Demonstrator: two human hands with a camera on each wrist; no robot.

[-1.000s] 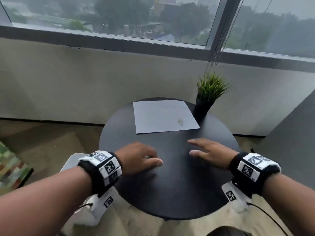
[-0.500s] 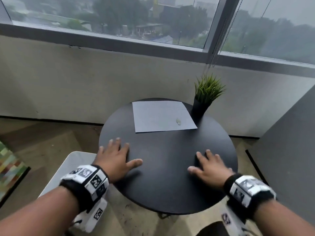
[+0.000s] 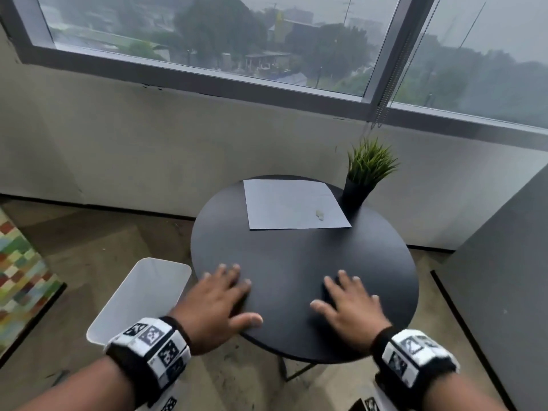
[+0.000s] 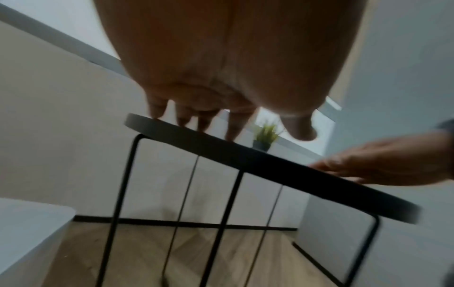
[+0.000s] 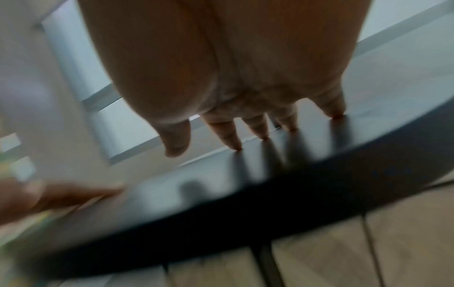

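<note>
Head view: a round black table (image 3: 296,262) is standing below a wide window (image 3: 207,40), close to a pale wall.
Left hand (image 3: 213,304): is lying palm down at the table's 8 o'clock edge, with fingers straight and spread and the thumb pointing toward 3 o'clock; it is gripping nothing.
Right hand (image 3: 351,310): is resting palm down at about 5 o'clock, with fingers straight and fanned out; it is holding nothing.
Left wrist view: fingertips (image 4: 157,112) are touching the top near its rim, and thin black legs (image 4: 123,184) are carrying the table.
Right wrist view: is showing, through blur, straight fingers touching the dark top.
Paper (image 3: 293,203): is lying flat at the table's 12 o'clock, well apart from both hands.
Pale scrap (image 3: 319,214): is sitting on the Paper toward 4 o'clock; it is too small to identify.
Plant (image 3: 367,173): is standing in a dark pot at 1 o'clock, just beside the Paper.
White seat (image 3: 142,298): is standing on the floor just beside the table at 8 o'clock.
</note>
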